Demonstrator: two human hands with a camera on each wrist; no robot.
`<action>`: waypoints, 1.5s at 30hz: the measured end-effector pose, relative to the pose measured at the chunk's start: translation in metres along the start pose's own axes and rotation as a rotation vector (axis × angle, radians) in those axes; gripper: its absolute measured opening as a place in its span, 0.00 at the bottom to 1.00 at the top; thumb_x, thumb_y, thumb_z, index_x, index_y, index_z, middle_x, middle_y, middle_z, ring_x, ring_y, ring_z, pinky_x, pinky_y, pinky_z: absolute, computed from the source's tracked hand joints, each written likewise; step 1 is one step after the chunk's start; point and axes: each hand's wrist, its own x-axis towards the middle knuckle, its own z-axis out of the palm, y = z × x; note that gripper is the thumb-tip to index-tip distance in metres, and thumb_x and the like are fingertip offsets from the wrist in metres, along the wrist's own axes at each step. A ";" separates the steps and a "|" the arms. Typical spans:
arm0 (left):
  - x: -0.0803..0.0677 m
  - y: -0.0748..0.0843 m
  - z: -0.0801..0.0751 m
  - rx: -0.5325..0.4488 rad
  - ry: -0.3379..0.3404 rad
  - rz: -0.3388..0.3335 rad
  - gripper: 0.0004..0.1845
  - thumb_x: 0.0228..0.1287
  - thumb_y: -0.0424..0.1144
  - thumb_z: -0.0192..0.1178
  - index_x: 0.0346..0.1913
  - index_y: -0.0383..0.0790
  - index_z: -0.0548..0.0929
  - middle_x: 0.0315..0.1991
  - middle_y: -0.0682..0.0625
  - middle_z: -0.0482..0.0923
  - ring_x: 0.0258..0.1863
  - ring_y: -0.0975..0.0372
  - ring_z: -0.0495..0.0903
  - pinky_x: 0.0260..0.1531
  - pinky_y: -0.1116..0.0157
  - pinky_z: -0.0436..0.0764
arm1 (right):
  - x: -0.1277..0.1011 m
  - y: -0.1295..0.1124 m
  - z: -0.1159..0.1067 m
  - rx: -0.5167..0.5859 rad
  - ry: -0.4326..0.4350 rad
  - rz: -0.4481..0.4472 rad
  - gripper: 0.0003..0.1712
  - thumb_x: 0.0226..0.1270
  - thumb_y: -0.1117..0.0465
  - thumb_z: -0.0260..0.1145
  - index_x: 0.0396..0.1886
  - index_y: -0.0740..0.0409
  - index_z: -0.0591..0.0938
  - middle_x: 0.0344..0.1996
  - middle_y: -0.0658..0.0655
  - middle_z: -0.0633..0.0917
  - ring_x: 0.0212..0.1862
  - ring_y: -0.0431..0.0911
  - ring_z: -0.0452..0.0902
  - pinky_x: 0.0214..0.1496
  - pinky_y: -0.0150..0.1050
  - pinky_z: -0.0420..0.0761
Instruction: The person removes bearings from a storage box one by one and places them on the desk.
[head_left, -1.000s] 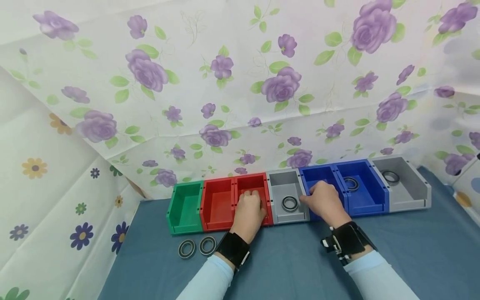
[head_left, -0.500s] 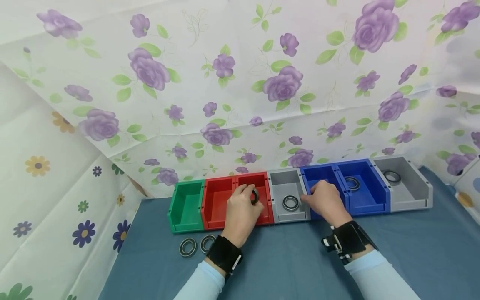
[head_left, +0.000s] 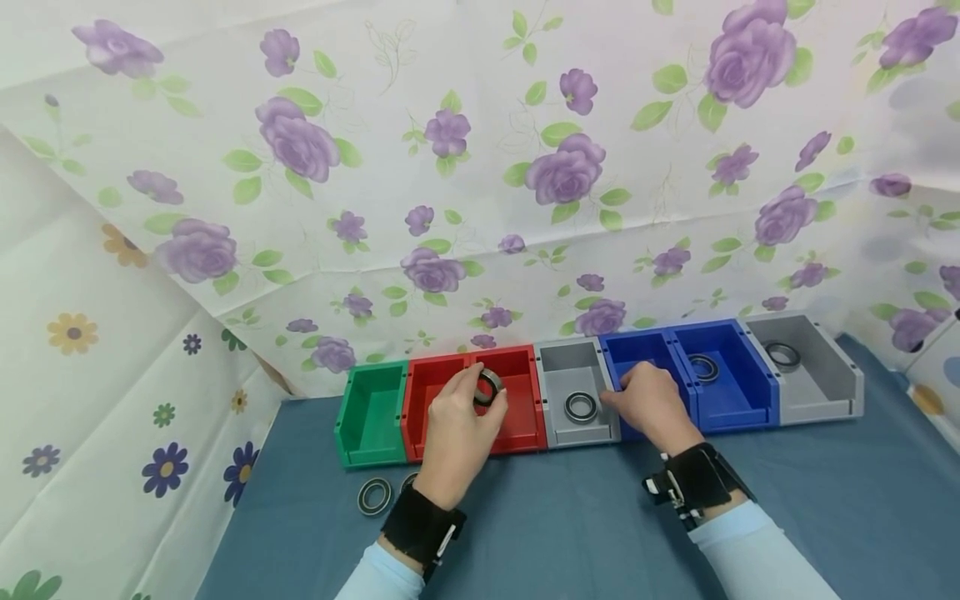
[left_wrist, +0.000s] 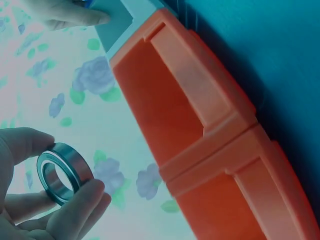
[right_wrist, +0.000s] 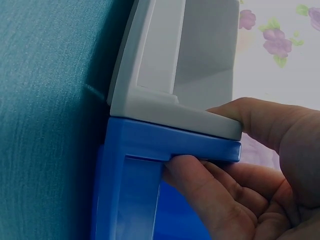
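Note:
My left hand [head_left: 457, 429] pinches a ball bearing [head_left: 492, 375] between thumb and fingers, raised over the two red bins [head_left: 517, 433]. The left wrist view shows the bearing [left_wrist: 80, 162] tilted, its bore visible. My right hand [head_left: 651, 402] grips the adjoining side walls of the middle grey bin [head_left: 567, 358] and the left blue bin [head_left: 633, 346]. In the right wrist view its thumb lies on the grey bin's side and its fingers are curled inside the blue one. Another bearing [head_left: 581, 420] lies flat in the middle grey bin.
A green bin [head_left: 378, 417] ends the row at left. The right blue bin [head_left: 731, 400] and the far-right grey bin [head_left: 821, 379] each hold one bearing. Two bearings lie on the blue cloth before the green bin, one partly hidden by my left wrist. Floral sheeting stands close behind.
My left hand has come up out of the right red bin with the bearing and moved left. My right hand stays at the same bin walls.

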 end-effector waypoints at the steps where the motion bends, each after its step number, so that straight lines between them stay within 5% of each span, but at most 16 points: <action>1: 0.000 0.000 -0.002 0.000 0.002 -0.002 0.27 0.57 0.50 0.63 0.58 0.41 0.76 0.50 0.48 0.80 0.40 0.61 0.84 0.39 0.66 0.83 | 0.000 0.000 0.000 0.000 0.001 0.000 0.26 0.57 0.47 0.66 0.08 0.50 0.65 0.09 0.46 0.59 0.14 0.41 0.58 0.15 0.33 0.57; 14: -0.013 -0.004 -0.025 0.027 0.051 -0.087 0.27 0.50 0.46 0.69 0.55 0.42 0.78 0.48 0.50 0.81 0.42 0.60 0.83 0.36 0.65 0.84 | -0.002 0.002 0.001 -0.001 0.013 -0.012 0.27 0.56 0.47 0.66 0.08 0.50 0.64 0.09 0.46 0.59 0.13 0.41 0.57 0.14 0.33 0.56; 24: -0.033 -0.012 -0.027 0.044 0.010 -0.116 0.29 0.47 0.46 0.71 0.55 0.44 0.79 0.50 0.50 0.79 0.45 0.60 0.81 0.37 0.63 0.84 | -0.001 0.003 0.003 0.009 0.013 -0.016 0.27 0.56 0.47 0.66 0.07 0.50 0.63 0.09 0.46 0.58 0.12 0.40 0.55 0.14 0.32 0.54; 34: -0.042 -0.024 -0.033 0.020 0.054 -0.197 0.30 0.45 0.44 0.73 0.56 0.45 0.79 0.48 0.48 0.80 0.42 0.59 0.82 0.35 0.62 0.84 | -0.001 0.000 0.002 0.016 -0.002 0.003 0.27 0.56 0.48 0.66 0.07 0.50 0.63 0.09 0.46 0.59 0.13 0.41 0.56 0.14 0.32 0.55; 45: -0.066 -0.031 -0.016 0.094 -0.115 -0.129 0.29 0.43 0.42 0.74 0.53 0.47 0.81 0.46 0.52 0.80 0.45 0.63 0.81 0.41 0.63 0.83 | 0.000 0.000 0.002 0.008 0.013 -0.003 0.27 0.56 0.48 0.66 0.07 0.50 0.63 0.09 0.46 0.58 0.13 0.41 0.56 0.14 0.32 0.55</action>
